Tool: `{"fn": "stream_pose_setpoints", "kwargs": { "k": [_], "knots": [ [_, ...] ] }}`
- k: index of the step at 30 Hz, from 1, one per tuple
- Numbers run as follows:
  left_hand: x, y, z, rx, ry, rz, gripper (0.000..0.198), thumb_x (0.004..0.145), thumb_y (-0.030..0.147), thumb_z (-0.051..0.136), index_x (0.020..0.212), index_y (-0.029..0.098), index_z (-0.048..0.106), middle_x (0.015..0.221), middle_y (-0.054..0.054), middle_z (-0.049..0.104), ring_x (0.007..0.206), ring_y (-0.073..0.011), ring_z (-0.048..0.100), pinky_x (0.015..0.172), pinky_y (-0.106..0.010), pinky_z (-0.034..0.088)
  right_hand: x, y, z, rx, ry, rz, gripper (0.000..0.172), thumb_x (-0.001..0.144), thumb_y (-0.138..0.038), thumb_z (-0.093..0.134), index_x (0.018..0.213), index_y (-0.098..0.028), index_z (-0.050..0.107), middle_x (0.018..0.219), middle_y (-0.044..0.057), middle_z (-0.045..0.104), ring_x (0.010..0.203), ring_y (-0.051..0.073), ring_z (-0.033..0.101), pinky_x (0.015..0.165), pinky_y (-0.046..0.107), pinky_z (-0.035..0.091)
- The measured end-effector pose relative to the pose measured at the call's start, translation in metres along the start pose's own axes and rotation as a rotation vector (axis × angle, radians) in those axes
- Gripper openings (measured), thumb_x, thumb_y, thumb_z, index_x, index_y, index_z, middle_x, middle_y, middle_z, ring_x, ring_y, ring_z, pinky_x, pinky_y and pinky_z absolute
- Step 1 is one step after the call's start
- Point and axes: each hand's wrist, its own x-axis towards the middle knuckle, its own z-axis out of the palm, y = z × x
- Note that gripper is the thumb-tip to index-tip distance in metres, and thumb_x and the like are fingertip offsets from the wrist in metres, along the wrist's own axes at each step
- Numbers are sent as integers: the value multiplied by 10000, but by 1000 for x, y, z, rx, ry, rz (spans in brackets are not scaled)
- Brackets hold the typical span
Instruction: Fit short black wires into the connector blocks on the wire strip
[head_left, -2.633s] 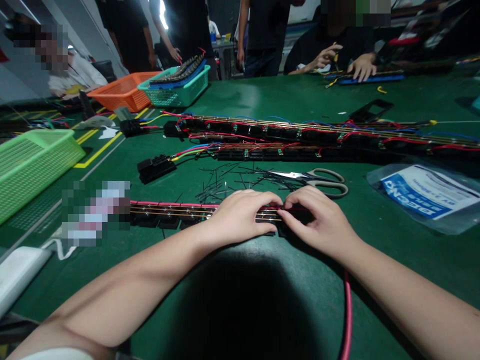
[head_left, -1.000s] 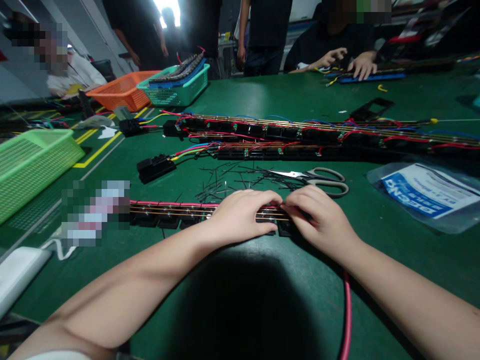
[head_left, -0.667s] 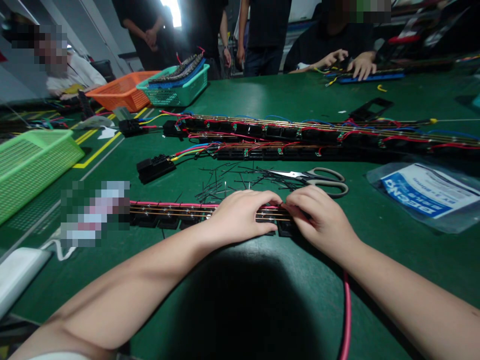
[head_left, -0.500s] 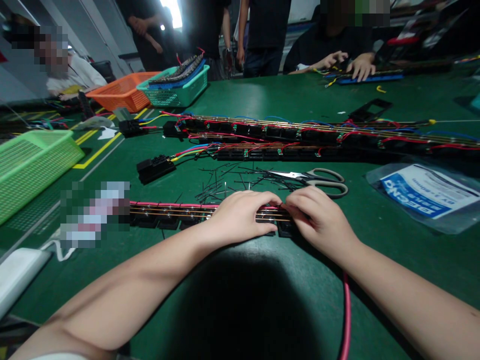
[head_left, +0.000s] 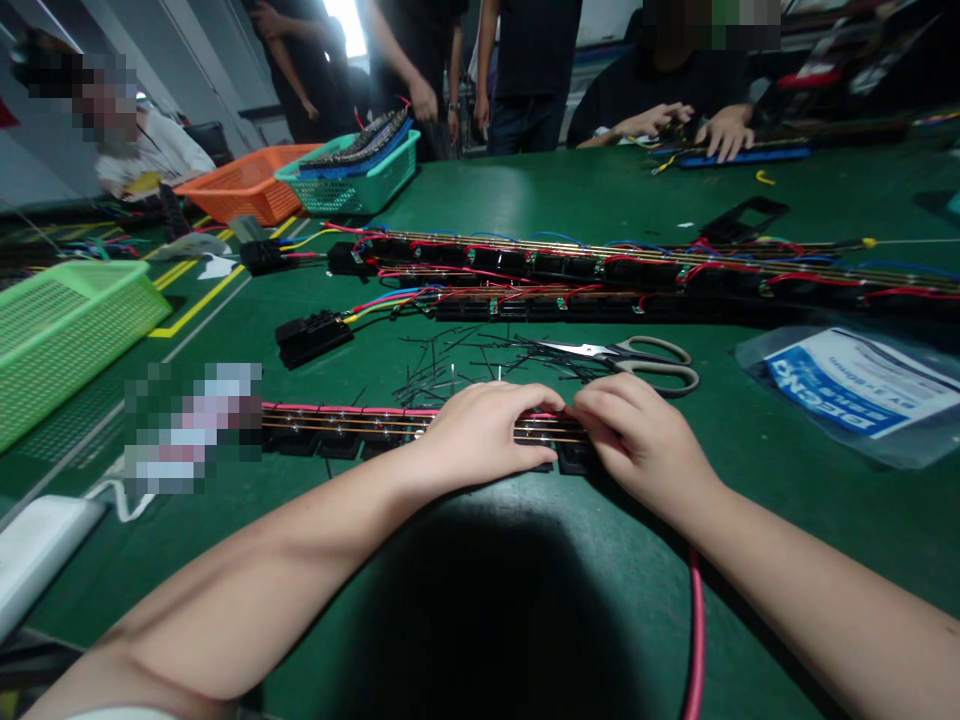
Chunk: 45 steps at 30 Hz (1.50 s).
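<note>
A long strip of black blocks [head_left: 337,442] with copper rods and a pink-red cable [head_left: 696,630] lies across the green table in front of me. My left hand [head_left: 487,425] straddles the strip, thumb on its near side and fingers on its far side, gripping it. Just right of it, my right hand [head_left: 630,425] has thumb and fingers pinched together at the strip's far edge; what the pinch holds is hidden. Cut black cable-tie ends [head_left: 480,350] are scattered behind the strip, and scissors [head_left: 645,362] with grey handles lie behind my right hand.
Further strips with wires [head_left: 570,262] lie beyond the scissors. Left stand a light green basket [head_left: 75,330], an orange basket [head_left: 251,190] and a teal basket [head_left: 352,185]. A labelled plastic bag [head_left: 862,385] lies right. Across the table, a co-worker's hands [head_left: 720,130] work; others stand behind.
My hands keep nearly the same hold on the strip, and the view shifts very slightly. In the background, a standing person's arm has moved.
</note>
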Motion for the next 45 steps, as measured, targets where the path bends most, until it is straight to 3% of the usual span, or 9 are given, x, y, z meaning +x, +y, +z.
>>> {"fn": "stream_pose_setpoints", "kwargs": {
  "k": [18, 32, 37, 42, 45],
  "knots": [
    [0, 0, 0, -6, 3, -19, 434, 765, 365, 705, 1181, 287, 608, 1169, 27, 698, 1071, -227, 630, 959, -370, 482, -3, -2, 0, 22, 88, 51, 235, 831, -53, 496, 946, -233, 594, 928, 78, 631, 853, 232, 603, 722, 363, 506],
    [1, 0, 0, -1, -8, -32, 439, 762, 386, 697, 1180, 283, 611, 1154, 10, 703, 1061, -235, 634, 952, -371, 481, -2, -4, 1, 43, 128, 100, 155, 868, -113, 518, 922, -235, 596, 887, 76, 661, 836, 243, 623, 728, 374, 505],
    [9, 4, -4, -182, -28, -94, 300, 826, 452, 618, 1025, 233, 666, 999, 6, 726, 923, -179, 657, 843, -299, 499, -2, -4, 3, 38, 121, 80, 133, 887, -116, 512, 921, -234, 565, 860, 63, 666, 800, 217, 641, 691, 331, 507],
    [24, 3, -2, -243, -1, -127, 122, 816, 283, 587, 854, 196, 663, 816, 16, 699, 786, -131, 633, 758, -249, 485, -4, -4, 3, 49, 107, 92, 145, 881, -105, 497, 919, -228, 564, 849, 64, 681, 777, 212, 652, 674, 322, 512],
    [34, 2, -4, -247, -53, -149, 108, 788, 223, 558, 785, 184, 658, 740, 20, 671, 717, -123, 607, 682, -236, 467, -4, -4, 4, 51, 97, 105, 147, 876, -106, 499, 921, -221, 577, 854, 67, 686, 776, 213, 656, 674, 316, 508]
  ]
}}
